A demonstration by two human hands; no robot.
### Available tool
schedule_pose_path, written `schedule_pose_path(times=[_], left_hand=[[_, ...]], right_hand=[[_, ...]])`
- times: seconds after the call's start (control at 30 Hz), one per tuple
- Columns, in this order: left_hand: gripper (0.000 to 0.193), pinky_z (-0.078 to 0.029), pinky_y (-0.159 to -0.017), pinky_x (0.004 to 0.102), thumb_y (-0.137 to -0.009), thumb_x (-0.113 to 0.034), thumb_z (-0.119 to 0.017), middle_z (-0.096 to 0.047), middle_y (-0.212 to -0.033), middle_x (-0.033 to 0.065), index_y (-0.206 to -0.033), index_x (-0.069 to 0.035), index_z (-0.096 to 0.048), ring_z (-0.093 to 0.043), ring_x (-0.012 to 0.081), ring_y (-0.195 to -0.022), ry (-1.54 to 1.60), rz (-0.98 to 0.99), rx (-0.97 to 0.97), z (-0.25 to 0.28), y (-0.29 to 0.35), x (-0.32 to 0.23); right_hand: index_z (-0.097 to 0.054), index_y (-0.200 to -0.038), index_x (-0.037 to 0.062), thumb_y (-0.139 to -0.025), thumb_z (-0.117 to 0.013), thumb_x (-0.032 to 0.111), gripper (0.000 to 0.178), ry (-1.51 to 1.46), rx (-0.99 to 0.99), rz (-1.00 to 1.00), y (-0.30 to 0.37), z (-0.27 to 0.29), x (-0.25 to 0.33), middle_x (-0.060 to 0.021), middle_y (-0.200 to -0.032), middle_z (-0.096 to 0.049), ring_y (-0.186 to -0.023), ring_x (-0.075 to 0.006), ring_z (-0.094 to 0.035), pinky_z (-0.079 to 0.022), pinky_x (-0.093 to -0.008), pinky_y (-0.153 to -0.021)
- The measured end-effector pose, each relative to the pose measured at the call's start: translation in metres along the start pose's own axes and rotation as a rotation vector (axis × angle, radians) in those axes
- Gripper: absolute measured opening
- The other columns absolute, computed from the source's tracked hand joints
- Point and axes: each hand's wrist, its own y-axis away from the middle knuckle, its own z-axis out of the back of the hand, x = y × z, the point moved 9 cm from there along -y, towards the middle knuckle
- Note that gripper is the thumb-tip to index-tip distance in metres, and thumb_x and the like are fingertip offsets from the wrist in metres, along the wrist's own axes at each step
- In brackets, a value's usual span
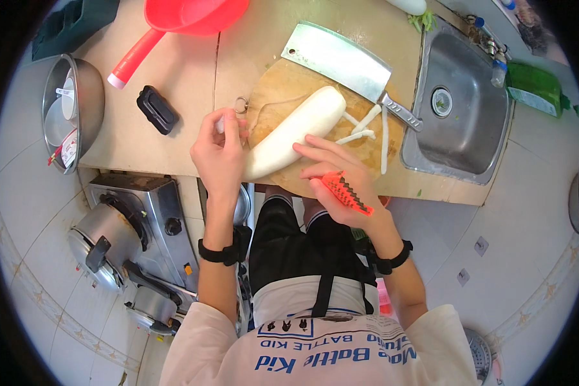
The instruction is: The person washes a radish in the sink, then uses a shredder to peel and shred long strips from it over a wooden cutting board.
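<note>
On your left, a steel bowl [96,106] and a black case [157,110] sit on the worktop [125,140]. Your left hand [217,153] pinches its fingers around a small white piece [220,125], just beside the near end of the long white vegetable [297,133], which lies slantwise on the round board [270,90]. Your right hand [342,159] grips an orange toothed tool [345,192], two fingers touching the vegetable. White strips [368,120] lie beyond, then the cleaver [338,61] and sink [458,138].
</note>
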Motion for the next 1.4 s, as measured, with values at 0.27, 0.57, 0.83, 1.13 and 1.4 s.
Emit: schedule_pose_path(times=[0.27,0.57,0.83,1.13,1.4], left_hand=[[0.017,-0.053,-0.078,0.0324,-0.086,-0.005,-0.066,-0.070,-0.096,0.0110,-0.102,-0.003,-0.072,-0.066,0.0288,-0.089,-0.452,-0.663,0.243,-0.039,0.019,-0.055],[0.041,-0.046,-0.097,0.0436,-0.086,-0.019,-0.069,-0.059,-0.127,0.0162,-0.123,-0.002,-0.063,-0.056,0.0354,-0.112,-0.598,-0.779,0.368,-0.037,0.028,-0.064],[0.052,-0.047,-0.095,0.0434,-0.081,-0.029,-0.076,-0.059,-0.121,0.0150,-0.124,-0.003,-0.061,-0.057,0.0341,-0.113,-0.694,-0.637,0.415,0.002,0.062,-0.045],[0.060,-0.054,-0.079,0.0386,-0.074,-0.031,-0.083,-0.061,-0.111,0.0109,-0.124,-0.008,-0.061,-0.065,0.0300,-0.092,-0.595,-0.436,0.464,-0.009,0.058,-0.017],[0.057,-0.051,-0.076,0.0318,-0.076,-0.024,-0.082,-0.059,-0.101,0.0118,-0.126,-0.006,-0.064,-0.063,0.0253,-0.086,-0.320,-0.353,0.549,-0.009,0.063,-0.012]], right_hand=[[-0.066,-0.092,0.0044,-0.085,-0.062,0.003,0.008,-0.009,-0.024,-0.006,0.004,0.000,-0.003,-0.0112,-0.127,-0.065,-0.126,-0.0311,-0.056,-0.044,-0.0416,-0.102],[-0.069,-0.091,0.0024,-0.086,-0.060,0.002,0.010,-0.093,-0.013,-0.103,0.011,-0.002,-0.008,-0.0099,-0.128,-0.065,-0.130,-0.0295,-0.053,-0.043,-0.0405,-0.106],[-0.068,-0.093,0.0028,-0.093,-0.057,0.006,0.012,-0.174,-0.020,-0.111,0.010,-0.002,-0.013,-0.0112,-0.130,-0.064,-0.131,-0.0298,-0.052,-0.040,-0.0409,-0.109],[-0.067,-0.099,-0.0006,-0.104,-0.039,0.025,0.038,-0.562,-0.250,-0.189,0.001,0.016,-0.036,-0.0138,-0.113,-0.066,-0.106,-0.0216,-0.062,-0.045,-0.0363,-0.098],[-0.067,-0.098,0.0008,-0.104,-0.046,0.018,0.027,-0.640,-0.344,-0.417,0.009,0.016,-0.046,-0.0059,-0.096,-0.066,-0.090,-0.0140,-0.064,-0.050,-0.0281,-0.083]])
